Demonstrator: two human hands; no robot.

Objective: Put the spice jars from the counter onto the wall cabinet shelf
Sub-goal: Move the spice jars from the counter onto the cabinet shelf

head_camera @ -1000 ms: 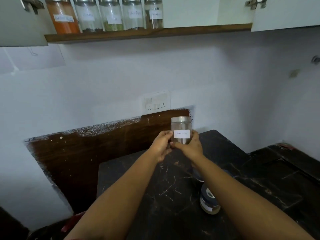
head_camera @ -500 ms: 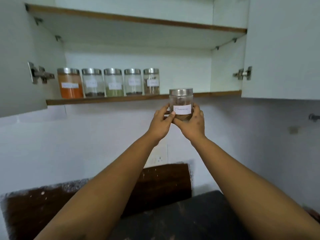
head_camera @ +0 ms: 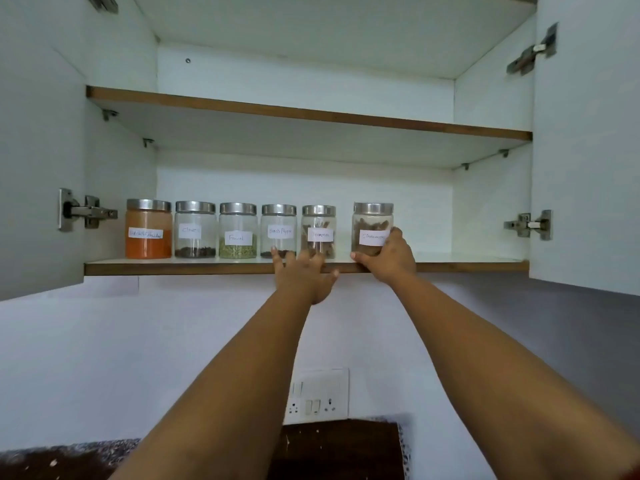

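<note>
A glass cinnamon jar (head_camera: 371, 226) with a steel lid and white label stands at the front of the lower shelf (head_camera: 207, 267) of the open wall cabinet. My right hand (head_camera: 388, 258) wraps its lower right side. My left hand (head_camera: 304, 275) is off the jar, fingers spread over the shelf's front edge below the neighbouring jars. Left of it stands a row of several labelled jars: an orange powder jar (head_camera: 148, 228), a cloves jar (head_camera: 195, 230), a fennel jar (head_camera: 238, 231), a black pepper jar (head_camera: 278, 230) and a second cinnamon jar (head_camera: 319, 231).
The shelf's right part (head_camera: 467, 258) holds nothing. An upper shelf (head_camera: 311, 114) runs above. Both cabinet doors (head_camera: 585, 143) stand open with steel hinges (head_camera: 528, 225). A wall socket plate (head_camera: 317, 396) sits below, above a dark wooden backsplash (head_camera: 339, 448).
Both hands lifted the jar from counter height up to the cabinet. It now rests on the shelf; the left hand has come off it and the view has tilted upward.
</note>
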